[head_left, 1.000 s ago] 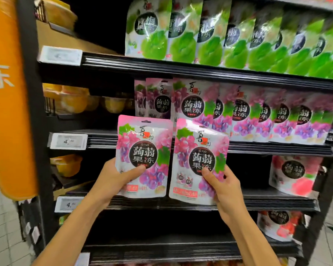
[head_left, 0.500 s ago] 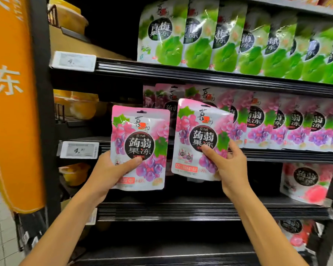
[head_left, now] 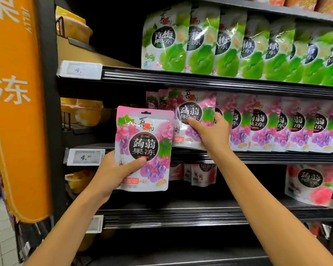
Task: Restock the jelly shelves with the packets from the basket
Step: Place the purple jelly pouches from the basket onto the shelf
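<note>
Gripping a purple jelly packet (head_left: pixel 144 148) upright in the left hand (head_left: pixel 112 175), thumb across the front, fingers tucked behind. Held out in the air, off the shelves, just in front of the left end of the middle shelf (head_left: pixel 258 157), right beside the white price tag (head_left: pixel 85 156).

Over on the other side, clutching a second purple packet (head_left: pixel 192 116) with the right hand (head_left: pixel 213 131), thumb on the front, fingers wrapped round its right edge. In at the left end of the purple row (head_left: pixel 277 127), bottom edge down at the shelf's front lip, leaning a touch. Cannot tell whether resting on the shelf or just above it.

Up top, lined along the upper shelf (head_left: pixel 200 77): green packets (head_left: pixel 219 41), standing shoulder to shoulder. Down at the right end of the lower shelf (head_left: pixel 219 214), one pink peach packet (head_left: pixel 311 185). Off to the left of the shelves, a tall orange sign (head_left: pixel 13 93).
</note>
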The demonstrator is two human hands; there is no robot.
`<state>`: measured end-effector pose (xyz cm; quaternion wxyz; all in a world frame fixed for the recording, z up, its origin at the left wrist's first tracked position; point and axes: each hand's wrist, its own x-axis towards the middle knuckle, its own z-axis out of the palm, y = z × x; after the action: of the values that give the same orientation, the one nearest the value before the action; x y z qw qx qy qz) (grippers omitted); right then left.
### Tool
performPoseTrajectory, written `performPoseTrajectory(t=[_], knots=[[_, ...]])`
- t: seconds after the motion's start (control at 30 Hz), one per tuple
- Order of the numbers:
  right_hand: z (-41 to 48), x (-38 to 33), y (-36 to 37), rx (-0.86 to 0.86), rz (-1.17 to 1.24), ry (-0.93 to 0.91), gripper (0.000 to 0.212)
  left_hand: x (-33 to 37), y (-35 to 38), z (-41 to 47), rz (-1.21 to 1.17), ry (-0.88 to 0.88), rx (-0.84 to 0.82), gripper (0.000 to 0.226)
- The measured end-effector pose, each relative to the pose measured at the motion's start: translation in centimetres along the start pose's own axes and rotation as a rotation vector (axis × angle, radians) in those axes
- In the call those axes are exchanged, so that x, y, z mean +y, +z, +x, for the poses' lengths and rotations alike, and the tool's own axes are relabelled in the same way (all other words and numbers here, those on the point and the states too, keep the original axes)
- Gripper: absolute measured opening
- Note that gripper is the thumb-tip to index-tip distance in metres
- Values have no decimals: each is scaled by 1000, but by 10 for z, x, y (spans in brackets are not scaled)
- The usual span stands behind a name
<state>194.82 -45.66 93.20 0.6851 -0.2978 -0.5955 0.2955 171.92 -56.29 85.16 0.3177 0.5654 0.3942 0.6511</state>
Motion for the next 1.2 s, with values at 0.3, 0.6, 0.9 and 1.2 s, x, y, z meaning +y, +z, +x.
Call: performPoseTrajectory(t=[0.3, 0.6, 0.9, 1.2], knots=[[-6, 14, 23, 91, -184, -45, 81, -4, -6, 4, 29, -13, 16, 51], [-15, 22, 8, 2, -284, -63, 77, -9, -2, 0, -6, -27, 6, 46], [-36, 26, -8, 113, -589, -183, 69, -15, 8, -3, -45, -32, -3, 46], [-34, 29, -3, 219, -760, -184, 69, -13, 17, -4, -56, -33, -22, 36]])
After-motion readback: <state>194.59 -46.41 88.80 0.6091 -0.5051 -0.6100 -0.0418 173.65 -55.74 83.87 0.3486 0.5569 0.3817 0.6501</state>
